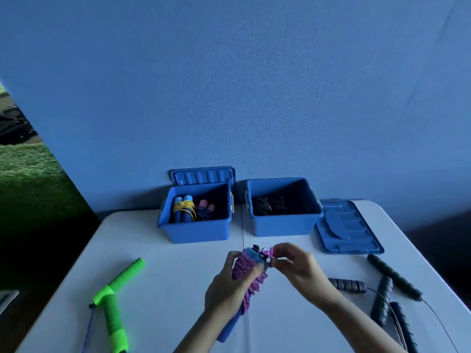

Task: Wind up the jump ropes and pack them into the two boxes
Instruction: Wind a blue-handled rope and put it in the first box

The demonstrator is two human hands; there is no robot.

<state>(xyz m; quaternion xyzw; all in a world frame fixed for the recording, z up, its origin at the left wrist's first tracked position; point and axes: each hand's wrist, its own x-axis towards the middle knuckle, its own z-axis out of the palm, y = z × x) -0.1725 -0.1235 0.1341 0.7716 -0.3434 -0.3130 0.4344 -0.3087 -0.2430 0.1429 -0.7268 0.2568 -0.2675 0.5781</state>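
Two bare forearms, hands bare, no sleeves, nothing worn

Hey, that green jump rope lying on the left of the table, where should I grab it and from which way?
Grip the green jump rope where its two handles meet near the cord ends, at the bend of the V. Come straight down from above with the left hand: both handles lie flat on the table with open space around them, so one grasp likely gathers both.

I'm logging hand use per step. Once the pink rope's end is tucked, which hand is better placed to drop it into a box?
Probably the left hand: it already grips the wound pink rope, while the right hand only pinches its end.
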